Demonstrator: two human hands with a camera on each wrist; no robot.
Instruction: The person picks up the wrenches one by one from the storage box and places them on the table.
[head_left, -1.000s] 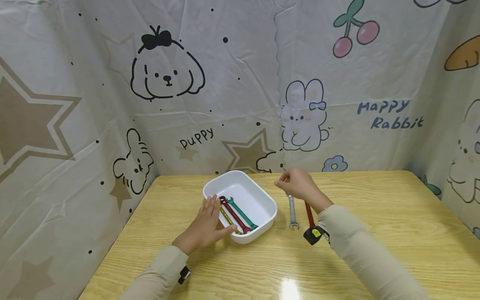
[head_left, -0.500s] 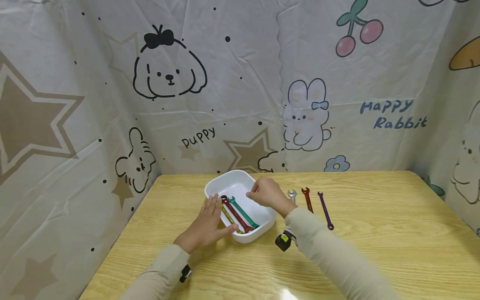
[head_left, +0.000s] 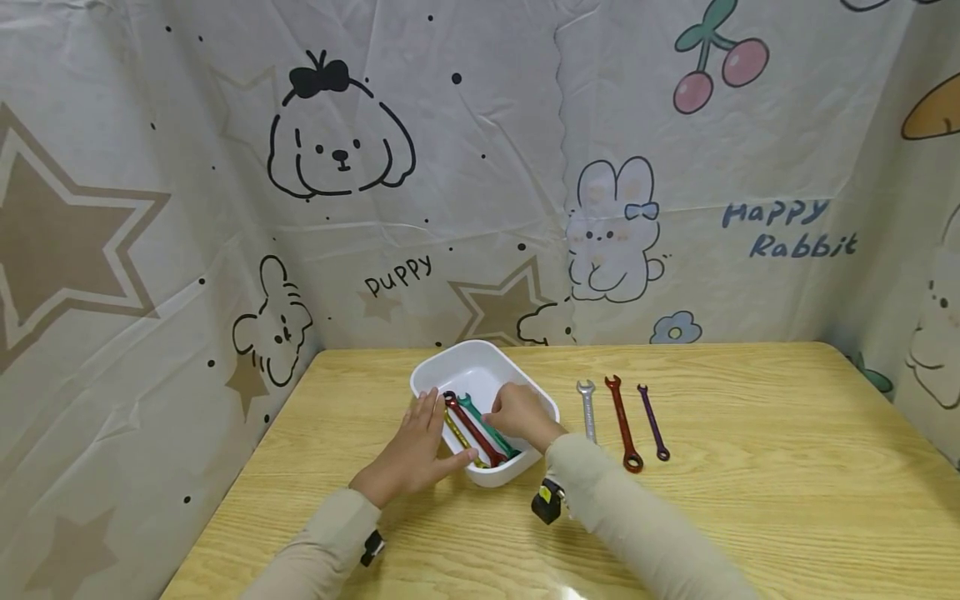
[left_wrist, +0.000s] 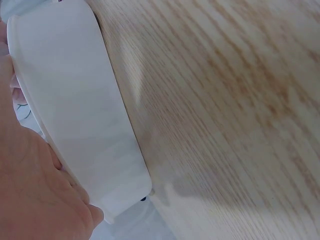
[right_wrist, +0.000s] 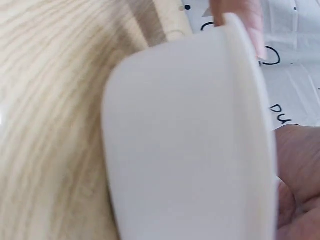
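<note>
Right hand [head_left: 520, 412] inside the white box [head_left: 491, 478]

The left hand [head_left: 411, 450] rests, fingers straight, on the box's left rim. Inside lie a yellow wrench [head_left: 457, 433], dark-red wrench [head_left: 473, 429] and green wrench [head_left: 476, 408]. The right hand's fingers curl near the green one; whether they grip anything, I cannot tell. Right of the box lie a silver wrench [head_left: 588, 410], orange-red wrench [head_left: 622, 425] and purple wrench [head_left: 653, 423].

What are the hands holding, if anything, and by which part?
Left hand rests on the white tray, at its rim; whether the right hand grips the green wrench under it cannot be told.

Light is soft; right-wrist view seems blurred.
</note>
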